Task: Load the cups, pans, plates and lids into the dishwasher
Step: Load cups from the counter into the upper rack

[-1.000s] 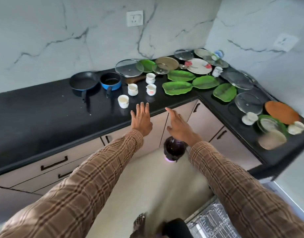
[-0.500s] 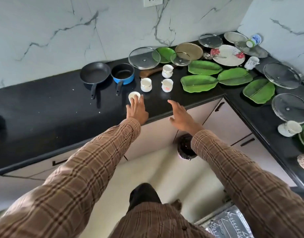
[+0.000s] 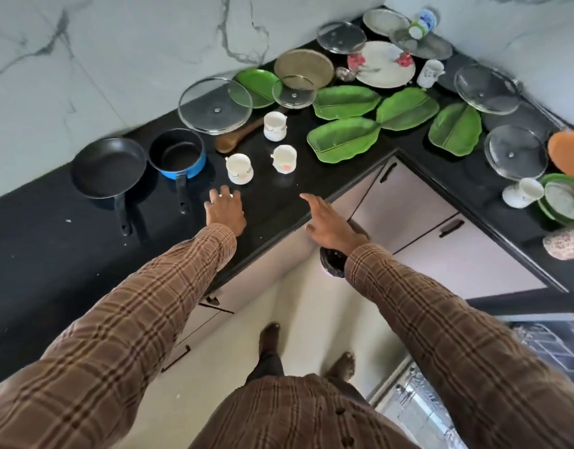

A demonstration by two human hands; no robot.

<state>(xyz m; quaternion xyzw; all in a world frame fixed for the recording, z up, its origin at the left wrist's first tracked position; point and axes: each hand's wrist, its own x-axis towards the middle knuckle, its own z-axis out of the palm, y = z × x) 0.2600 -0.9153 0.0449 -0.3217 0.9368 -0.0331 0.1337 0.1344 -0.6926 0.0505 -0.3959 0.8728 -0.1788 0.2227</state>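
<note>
The left hand [image 3: 225, 210] reaches over the black countertop [image 3: 52, 241] with fingers curled downward over something white that barely shows beneath them; whether it grips a cup there cannot be told. The right hand [image 3: 331, 226] hovers at the counter's front edge, fingers straight and loosely spread, holding nothing.

Just beyond the left hand stands a white cup [image 3: 239, 168], and to its right, apart from it, a second cup with a pink mark [image 3: 284, 159]. A third cup [image 3: 275, 125] stands farther back, beside a wooden spoon [image 3: 237, 139] that lies partly under a large glass lid [image 3: 215, 105]. Left of the cups sit a blue saucepan [image 3: 177, 153] and a black frying pan [image 3: 108, 168], handles pointing toward the person.

Green leaf-shaped plates [image 3: 344, 139] crowd the corner to the right, with a smaller glass lid [image 3: 294, 91] and a tan round plate [image 3: 304, 67] behind them. A white floral plate [image 3: 385, 64] lies farther back. Along the right-hand run rest two more glass lids [image 3: 515, 152] and a tipped white cup [image 3: 522, 192].

The dishwasher rack [image 3: 551, 348] shows at the lower right, well apart from both hands.
</note>
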